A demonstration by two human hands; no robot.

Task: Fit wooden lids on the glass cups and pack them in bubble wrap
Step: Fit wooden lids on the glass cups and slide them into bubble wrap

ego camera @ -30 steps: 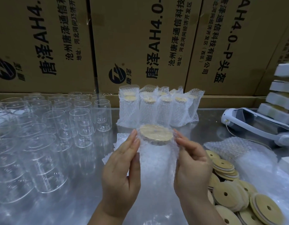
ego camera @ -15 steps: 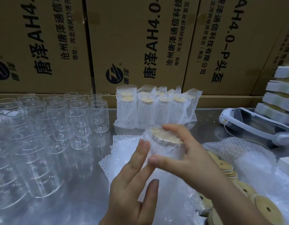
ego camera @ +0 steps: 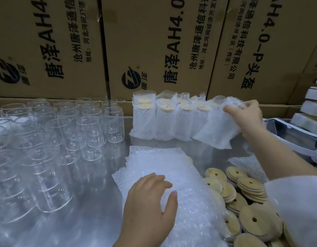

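Observation:
My right hand (ego camera: 246, 116) grips the top of a bubble-wrapped cup (ego camera: 216, 129) at the right end of the row of wrapped cups (ego camera: 164, 118) by the back boxes. The held cup leans to the left against the row. My left hand (ego camera: 150, 205) rests with relaxed fingers on the stack of bubble wrap bags (ego camera: 161, 168) in front of me. Several bare glass cups (ego camera: 68, 132) stand on the left. A heap of round wooden lids (ego camera: 243, 191) with a small hole each lies on the right.
Large cardboard boxes (ego camera: 154, 43) form a wall behind the metal table (ego camera: 93, 221). A white device (ego camera: 296, 138) lies at the right edge, with stacked white boxes (ego camera: 314, 104) behind it. More bubble wrap (ego camera: 246, 166) lies beyond the lids.
My right hand has carried the wrapped, lidded cup from in front of me back to the row's right end. My left hand let go and dropped onto the bag stack.

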